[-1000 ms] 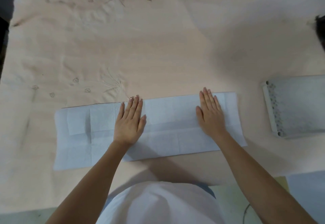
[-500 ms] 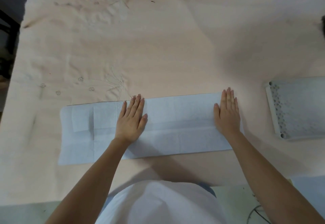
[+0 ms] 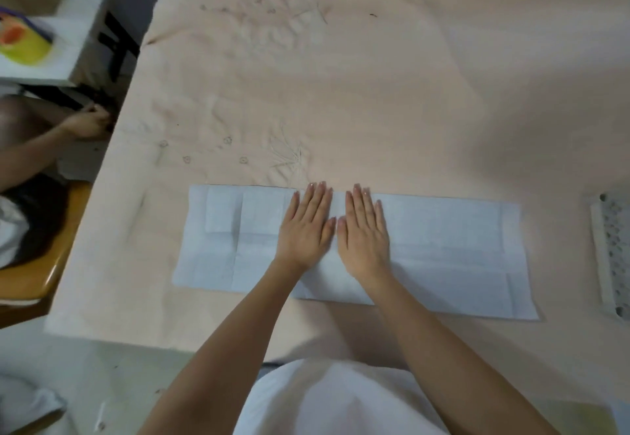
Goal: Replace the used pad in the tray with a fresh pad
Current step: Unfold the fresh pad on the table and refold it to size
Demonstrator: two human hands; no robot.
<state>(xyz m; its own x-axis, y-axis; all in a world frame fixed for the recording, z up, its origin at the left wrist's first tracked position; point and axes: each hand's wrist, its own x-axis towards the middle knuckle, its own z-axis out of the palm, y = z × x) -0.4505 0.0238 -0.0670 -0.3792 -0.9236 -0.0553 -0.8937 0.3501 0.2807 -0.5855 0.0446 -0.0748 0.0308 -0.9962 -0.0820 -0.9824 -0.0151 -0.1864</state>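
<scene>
Fresh pad (image 3: 443, 253): a pale blue, partly unfolded rectangular sheet lying flat on the worktop (image 3: 358, 100), its long side running left to right along the near edge. Fold creases divide it into panels; a smaller folded flap sits at its far left corner.

Left hand (image 3: 305, 230) and right hand (image 3: 364, 233): both pressed palm-down on the pad a little left of its middle, fingers extended and held together, pointing away from the person. The two hands lie side by side, thumbs almost touching. Neither hand grips anything; each is flat and released.

Tray (image 3: 610, 257): a white tray with a perforated surface, on the worktop to the right of the pad and apart from it, cut off by the frame edge. Whether a pad lies in it cannot be told.

Worktop covering: a peach cloth with faint embroidered flowers and wrinkles, beyond the pad.

Periphery: a second person's hand (image 3: 85, 122) and arm at the left edge beside the worktop; an orange seat (image 3: 41, 264) below it; a yellow container (image 3: 24, 45) on a white shelf at upper left, blurred.
</scene>
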